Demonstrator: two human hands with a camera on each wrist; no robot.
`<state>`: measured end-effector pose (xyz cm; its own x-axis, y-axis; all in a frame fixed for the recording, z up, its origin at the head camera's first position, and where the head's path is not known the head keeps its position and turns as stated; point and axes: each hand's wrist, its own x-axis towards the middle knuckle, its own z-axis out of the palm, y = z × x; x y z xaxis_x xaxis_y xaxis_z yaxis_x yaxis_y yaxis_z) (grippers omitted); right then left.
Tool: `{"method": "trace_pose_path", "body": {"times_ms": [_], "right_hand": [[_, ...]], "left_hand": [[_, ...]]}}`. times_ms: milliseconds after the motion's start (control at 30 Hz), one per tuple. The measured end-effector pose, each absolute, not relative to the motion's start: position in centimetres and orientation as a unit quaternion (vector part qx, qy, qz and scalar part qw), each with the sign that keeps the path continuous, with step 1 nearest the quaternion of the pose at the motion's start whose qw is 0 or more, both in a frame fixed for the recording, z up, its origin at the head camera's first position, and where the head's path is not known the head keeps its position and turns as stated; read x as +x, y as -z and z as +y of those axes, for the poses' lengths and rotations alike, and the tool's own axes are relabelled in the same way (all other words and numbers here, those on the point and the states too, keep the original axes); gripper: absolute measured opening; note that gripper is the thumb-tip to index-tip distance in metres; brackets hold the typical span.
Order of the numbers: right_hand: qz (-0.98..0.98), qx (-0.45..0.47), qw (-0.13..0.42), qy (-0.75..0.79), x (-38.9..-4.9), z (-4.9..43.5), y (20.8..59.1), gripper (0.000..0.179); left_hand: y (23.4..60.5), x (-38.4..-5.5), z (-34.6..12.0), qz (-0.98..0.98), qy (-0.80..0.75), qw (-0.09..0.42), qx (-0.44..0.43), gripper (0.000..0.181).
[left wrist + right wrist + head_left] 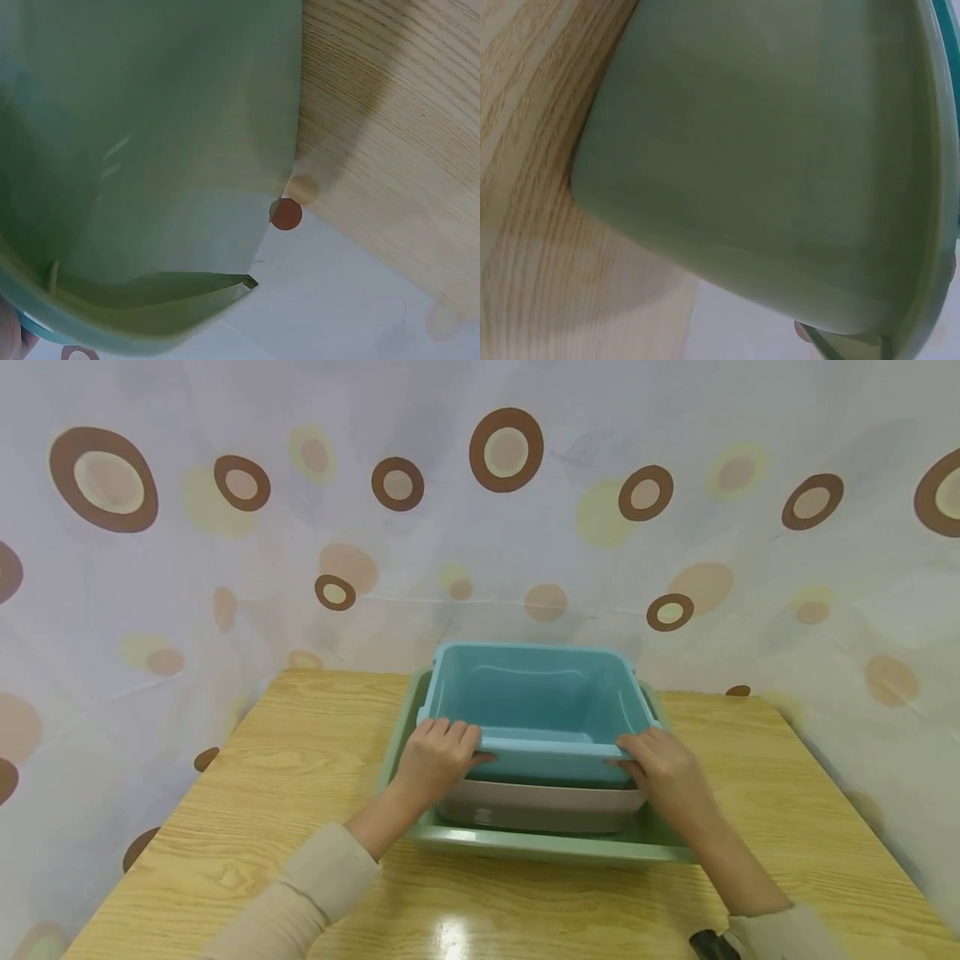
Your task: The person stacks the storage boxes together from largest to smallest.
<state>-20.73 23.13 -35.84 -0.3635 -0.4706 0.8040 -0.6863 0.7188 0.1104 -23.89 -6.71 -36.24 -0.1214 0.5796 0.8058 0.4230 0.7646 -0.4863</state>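
Note:
A blue plastic basin sits inside a greyish-pink basin, and both are within a larger green basin on the table. My left hand grips the near rim of the blue basin at its left corner, fingers over the top and thumb beneath. At the right corner of that rim, my right hand holds it in the same way. The blue basin's near side stands higher than the pink rim. Both wrist views are mostly filled by the green basin's outer wall.
The wooden table extends to both sides of the basins. Behind it hangs a pale sheet with brown and beige circles. A small black object shows by the right sleeve.

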Motion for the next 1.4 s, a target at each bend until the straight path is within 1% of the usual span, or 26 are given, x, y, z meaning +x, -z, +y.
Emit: {"method": "trace_pose_path", "body": {"times_ms": [300, 633, 900, 1000, 1233, 1400], "right_hand": [[-0.82, 0.351, 0.434, -0.124, -20.6, 23.2, 36.6, 0.04], [-0.82, 0.349, 0.437, -0.118, -20.4, 23.2, 37.1, 0.04], [-0.825, 0.353, 0.423, -0.126, -20.2, 23.1, 37.1, 0.04], [-0.822, 0.355, 0.425, -0.134, -20.1, 23.0, 37.0, 0.041], [-0.827, 0.35, 0.411, -0.157, -19.9, 23.0, 37.2, 0.047], [-0.833, 0.336, 0.404, -0.175, -19.6, 23.1, 37.3, 0.05]], "left_hand": [[36.9, -23.7, -6.6, -0.755, -0.061, 0.561, -0.334, 0.051], [37.1, -23.4, -6.6, -0.753, -0.058, 0.564, -0.334, 0.052], [37.6, -23.1, -6.8, -0.759, -0.043, 0.555, -0.338, 0.05], [37.6, -23.0, -6.8, -0.768, -0.043, 0.541, -0.341, 0.048], [37.6, -22.7, -7.4, -0.796, -0.012, 0.491, -0.354, 0.042], [37.7, -22.5, -8.2, -0.807, 0.048, 0.46, -0.368, 0.046]]}}
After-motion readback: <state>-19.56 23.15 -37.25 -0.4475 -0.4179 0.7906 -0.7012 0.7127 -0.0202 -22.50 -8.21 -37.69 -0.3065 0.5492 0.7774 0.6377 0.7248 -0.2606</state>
